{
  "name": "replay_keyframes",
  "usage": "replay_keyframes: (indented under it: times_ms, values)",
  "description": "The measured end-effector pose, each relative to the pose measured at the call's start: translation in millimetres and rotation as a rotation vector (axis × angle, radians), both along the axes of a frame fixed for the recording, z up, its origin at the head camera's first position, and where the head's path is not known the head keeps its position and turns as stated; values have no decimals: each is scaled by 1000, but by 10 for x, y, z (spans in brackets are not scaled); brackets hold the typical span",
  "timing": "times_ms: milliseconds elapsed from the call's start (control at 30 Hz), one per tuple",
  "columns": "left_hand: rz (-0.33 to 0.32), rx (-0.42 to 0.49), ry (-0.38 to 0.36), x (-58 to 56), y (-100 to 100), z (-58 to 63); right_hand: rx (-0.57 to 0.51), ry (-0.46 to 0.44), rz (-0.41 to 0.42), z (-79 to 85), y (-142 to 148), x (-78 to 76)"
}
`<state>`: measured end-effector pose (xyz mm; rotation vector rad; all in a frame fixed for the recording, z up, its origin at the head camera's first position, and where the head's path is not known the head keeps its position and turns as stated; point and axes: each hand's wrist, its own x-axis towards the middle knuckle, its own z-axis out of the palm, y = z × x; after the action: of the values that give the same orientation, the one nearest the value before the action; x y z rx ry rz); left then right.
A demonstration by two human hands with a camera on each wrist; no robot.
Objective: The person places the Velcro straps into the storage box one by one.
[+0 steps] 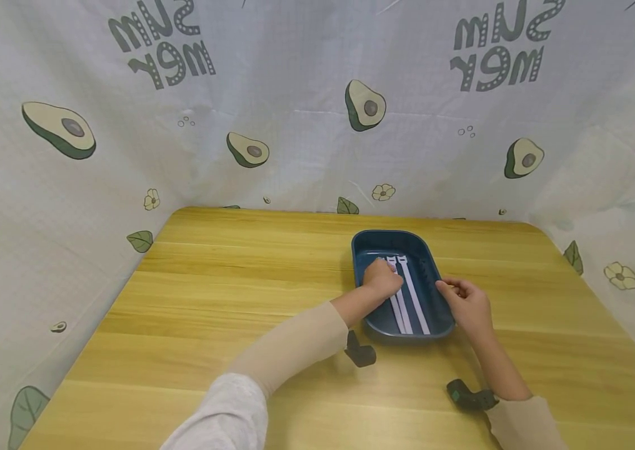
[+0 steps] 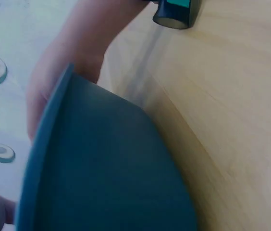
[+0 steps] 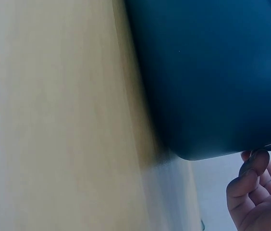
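Note:
A dark blue tray [image 1: 393, 236] stands on the table with several white cable ties [image 1: 414, 294], flat strips with wider slotted heads, lying lengthwise in it. My left hand [image 1: 383, 279] reaches in over the tray's left side, its fingers curled at the upper part of the leftmost ties; the fingertips are mostly hidden, but it seems to pinch one tie there. With thumb and fingers my right hand [image 1: 468, 306] pinches the tray's right rim. In the right wrist view the tray's outer wall [image 3: 217, 86] fills the upper right, and fingers [image 3: 258, 161] touch its edge.
The wooden table [image 1: 227, 275] extends to both sides of the tray. Behind it hangs a white curtain [image 1: 295, 94] printed with avocados. Dark wrist cameras [image 1: 359, 351] sit on both forearms, close to the tray's near side.

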<state>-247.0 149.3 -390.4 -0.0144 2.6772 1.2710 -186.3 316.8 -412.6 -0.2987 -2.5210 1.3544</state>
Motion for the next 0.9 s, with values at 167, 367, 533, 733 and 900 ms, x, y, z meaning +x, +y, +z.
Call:
replay_keyframes:
  times_ms: [167, 367, 533, 733, 900]
  values:
    - [-100, 224, 96, 53, -66, 31, 12, -2, -3, 1, 36, 18]
    - [-215, 465, 264, 120, -330, 85, 14, -32, 2, -3, 56, 40]
    - [-272, 494, 279, 79, -675, 124, 32, -46, -13, 22, 65, 46]
    - [-279, 419, 270, 16, -1152, 119, -22, -57, -22, 41, 82, 62]
    - [-303, 293, 283, 35, -1537, 25, -126, -44, 29, 51, 148, 76]
